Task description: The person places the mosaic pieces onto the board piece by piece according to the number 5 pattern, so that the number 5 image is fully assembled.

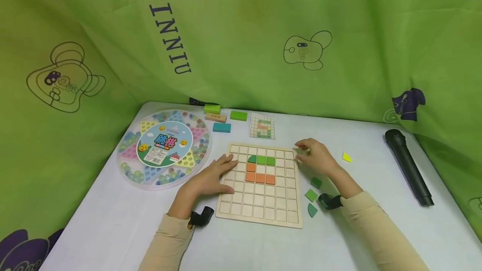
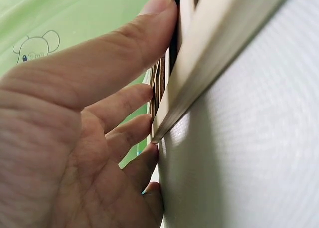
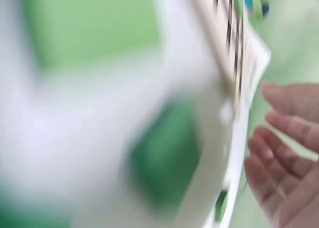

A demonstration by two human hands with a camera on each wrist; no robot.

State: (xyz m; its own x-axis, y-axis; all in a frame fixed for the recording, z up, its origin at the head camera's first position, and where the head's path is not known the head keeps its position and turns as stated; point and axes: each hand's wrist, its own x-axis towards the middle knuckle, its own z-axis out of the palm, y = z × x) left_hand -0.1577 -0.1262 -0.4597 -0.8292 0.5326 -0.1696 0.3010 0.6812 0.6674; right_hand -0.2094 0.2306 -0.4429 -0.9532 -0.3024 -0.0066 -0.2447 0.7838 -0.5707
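The wooden grid board (image 1: 258, 200) lies at lower centre, the left hand (image 1: 211, 178) resting spread on its left edge, seemingly to steady it, while the right hand (image 1: 318, 158), loosely curved and apparently empty, is by its upper right, above loose green tiles (image 1: 311, 195) likely placed for easy reach.

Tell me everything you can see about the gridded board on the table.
The gridded board is pale, looks like wood and is roughly square, with square cells inside a plain border. It lies flat on the white table, slightly askew. Three green tiles, one rounded, and four orange tiles fill some cells; many others are bare. The left hand's fingers rest on its left side. The right hand is by its right edge.
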